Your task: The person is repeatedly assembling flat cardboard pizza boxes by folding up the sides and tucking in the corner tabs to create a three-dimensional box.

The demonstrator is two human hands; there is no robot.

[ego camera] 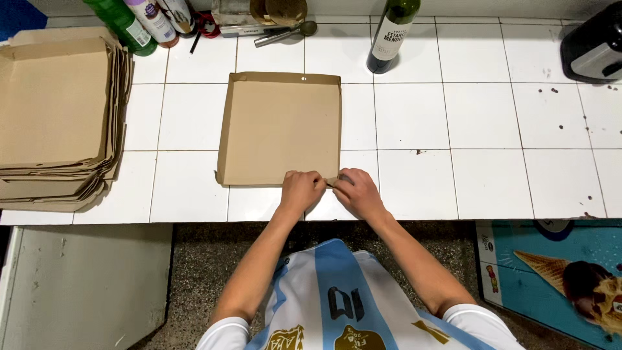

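Brown cardboard made up the shallow box [280, 129] that lay flat on the white tiled counter [414, 116], its side walls folded up and its near right corner under the person's hands. The left hand [300, 190] was curled over the box's near edge, fingers bent down onto the cardboard and pinching it. The right hand [357, 191] met it just beside, fingers closed on the corner flap, the two hands nearly touching. How firmly either pressed could not be told.

To the left, well apart from the box, a tall stack of flat cardboard blanks [57, 116] sat at the counter's edge. Along the back, a green plastic bottle [123, 24] and a white bottle with a dark cap [152, 21] stood near the stack's far corner, with a metal scoop [288, 32] lying behind the box. A dark green glass bottle [391, 35] stood upright just beyond the box's far right corner, close but not touching. A black appliance [593, 45] occupied the far right corner, and small dark crumbs [555, 89] dotted the tiles near it. Nothing lay between the hands and the box. Below the counter, at the right, a blue panel with an ice-cream cone picture [557, 272] showed.
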